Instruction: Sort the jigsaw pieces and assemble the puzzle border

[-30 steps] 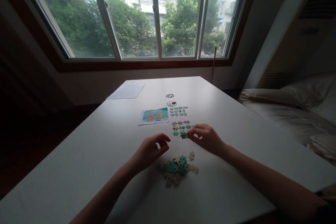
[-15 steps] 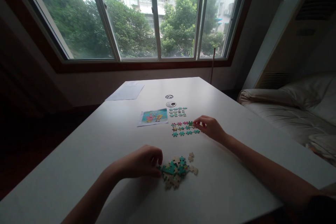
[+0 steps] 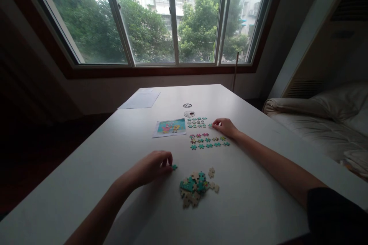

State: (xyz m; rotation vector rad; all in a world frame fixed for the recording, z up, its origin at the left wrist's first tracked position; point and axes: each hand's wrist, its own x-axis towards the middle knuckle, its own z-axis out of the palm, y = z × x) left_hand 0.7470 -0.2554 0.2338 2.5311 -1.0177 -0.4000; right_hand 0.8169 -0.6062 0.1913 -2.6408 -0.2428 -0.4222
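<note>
Between the thumb and fingers of my left hand (image 3: 153,165) is a green puzzle piece (image 3: 174,167), held just up and left of a heap of jigsaw pieces (image 3: 193,188). The heap mixes green faces with bare cardboard backs. My right hand (image 3: 225,127) pinches another teal puzzle piece (image 3: 210,125) at the right end of the upper block of sorted pieces (image 3: 196,121). Below that block lie further rows of pieces (image 3: 209,146), some pink, some teal. A small cartoon picture sheet (image 3: 170,127) rests left of the rows.
Two round black-and-white discs (image 3: 189,114) lie beyond the rows on the white table (image 3: 244,199). A sheet of paper (image 3: 140,100) is at the far left corner. A cushioned seat (image 3: 310,118) stands to the right, and a window (image 3: 175,19) is behind.
My right hand has moved up from the pink row to the upper block with its piece. My left hand has drawn a green piece away from the heap, up and left.
</note>
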